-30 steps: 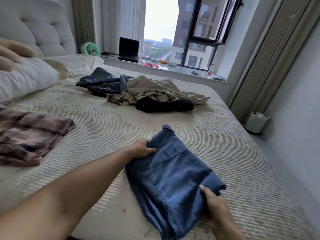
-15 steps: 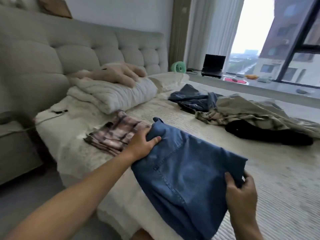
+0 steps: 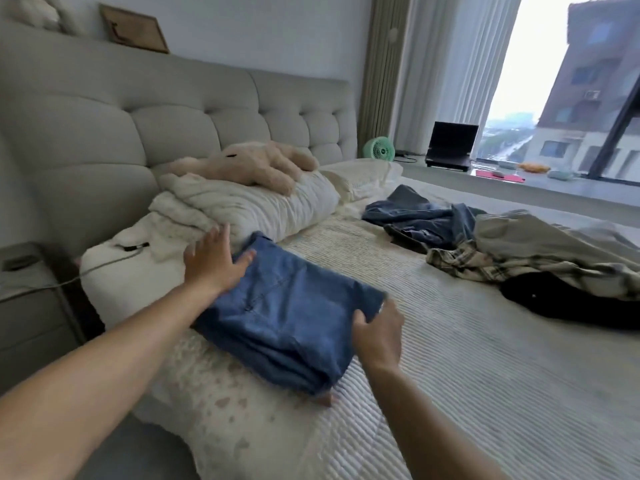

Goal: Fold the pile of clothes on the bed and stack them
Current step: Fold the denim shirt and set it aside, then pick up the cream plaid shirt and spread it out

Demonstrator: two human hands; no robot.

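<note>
Folded jeans (image 3: 291, 317) on the bed (image 3: 450, 358) between both hands, left hand (image 3: 213, 263) spread flat on far edge, right hand (image 3: 379, 336) pinching near corner

daylight from window (image 3: 540, 81) | soft shadows | wide-angle edge warp

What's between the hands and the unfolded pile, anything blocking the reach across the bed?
Nothing visible. Open bedspread lies between the folded denim under the left hand and right hand and the unfolded pile to the right.
</note>
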